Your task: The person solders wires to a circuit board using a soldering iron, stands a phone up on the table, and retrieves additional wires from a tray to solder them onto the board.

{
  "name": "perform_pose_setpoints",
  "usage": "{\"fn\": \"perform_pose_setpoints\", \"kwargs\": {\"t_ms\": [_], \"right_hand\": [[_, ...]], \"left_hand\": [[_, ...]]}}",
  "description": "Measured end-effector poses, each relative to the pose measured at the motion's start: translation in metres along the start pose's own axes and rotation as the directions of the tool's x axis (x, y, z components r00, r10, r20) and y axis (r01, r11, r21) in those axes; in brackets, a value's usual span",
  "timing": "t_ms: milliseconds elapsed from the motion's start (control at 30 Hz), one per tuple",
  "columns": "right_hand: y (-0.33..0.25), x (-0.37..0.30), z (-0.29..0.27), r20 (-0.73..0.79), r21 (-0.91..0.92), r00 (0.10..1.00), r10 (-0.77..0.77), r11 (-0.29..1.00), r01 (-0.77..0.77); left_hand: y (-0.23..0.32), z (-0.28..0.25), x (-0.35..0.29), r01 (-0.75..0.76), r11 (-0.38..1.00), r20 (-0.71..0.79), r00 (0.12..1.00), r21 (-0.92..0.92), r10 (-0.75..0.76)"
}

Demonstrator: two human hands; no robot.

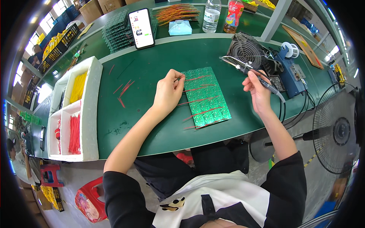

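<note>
A green circuit board panel (213, 89) lies slightly turned on the green bench. Several red wires (203, 99) cross it in rows, their ends sticking out past its left edge. At the upper left corner of the panel, my left hand (170, 91) is closed in a pinch; the topmost red wire (195, 78) runs to its fingertips. To the right, my right hand (258, 91) grips a soldering iron (243, 69) with a thin feed tube along it. The iron's tip points left, above the bench and apart from the panel.
Loose red wires (123, 89) lie left of my left arm, beside a white foam tray (93, 114) of yellow and red wires. Behind stand a phone (141, 28), stacked boards (116, 32) and bottles (211, 17). A black fume fan (243, 49), blue solder station (292, 72) and floor fan (338, 131) are right.
</note>
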State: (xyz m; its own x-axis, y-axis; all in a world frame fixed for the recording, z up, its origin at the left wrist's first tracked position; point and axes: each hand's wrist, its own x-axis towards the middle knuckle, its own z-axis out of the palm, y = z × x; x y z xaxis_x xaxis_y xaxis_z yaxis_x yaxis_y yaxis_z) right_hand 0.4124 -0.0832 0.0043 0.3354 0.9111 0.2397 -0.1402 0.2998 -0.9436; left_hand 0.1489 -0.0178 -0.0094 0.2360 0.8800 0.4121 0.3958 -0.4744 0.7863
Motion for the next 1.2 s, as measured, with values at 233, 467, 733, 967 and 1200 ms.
{"fn": "perform_pose_setpoints", "kwargs": {"t_ms": [233, 467, 733, 967, 1200], "right_hand": [[0.021, 0.005, 0.023, 0.183, 0.046, 0.977, 0.112, 0.991, -0.122], [0.021, 0.001, 0.026, 0.218, 0.053, 0.963, 0.159, 0.983, -0.175], [0.022, 0.002, 0.026, 0.245, 0.011, 0.956, 0.163, 0.985, -0.171], [0.021, 0.0, 0.026, 0.283, -0.021, 0.945, 0.167, 0.986, -0.168], [0.02, 0.0, 0.028, 0.285, -0.036, 0.945, 0.162, 0.987, -0.159]], "left_hand": [[-0.003, 0.001, -0.002, 0.013, 0.999, 0.005, 1.0, 0.031, -0.014], [-0.006, -0.001, -0.002, 0.027, 0.999, 0.047, 0.998, 0.032, -0.029], [-0.006, -0.002, 0.001, 0.039, 0.999, 0.046, 0.998, 0.03, -0.04], [-0.009, -0.003, -0.001, 0.045, 0.999, 0.034, 0.998, 0.026, -0.046], [-0.007, -0.003, -0.001, 0.094, 0.995, 0.057, 0.994, 0.014, -0.094]]}}
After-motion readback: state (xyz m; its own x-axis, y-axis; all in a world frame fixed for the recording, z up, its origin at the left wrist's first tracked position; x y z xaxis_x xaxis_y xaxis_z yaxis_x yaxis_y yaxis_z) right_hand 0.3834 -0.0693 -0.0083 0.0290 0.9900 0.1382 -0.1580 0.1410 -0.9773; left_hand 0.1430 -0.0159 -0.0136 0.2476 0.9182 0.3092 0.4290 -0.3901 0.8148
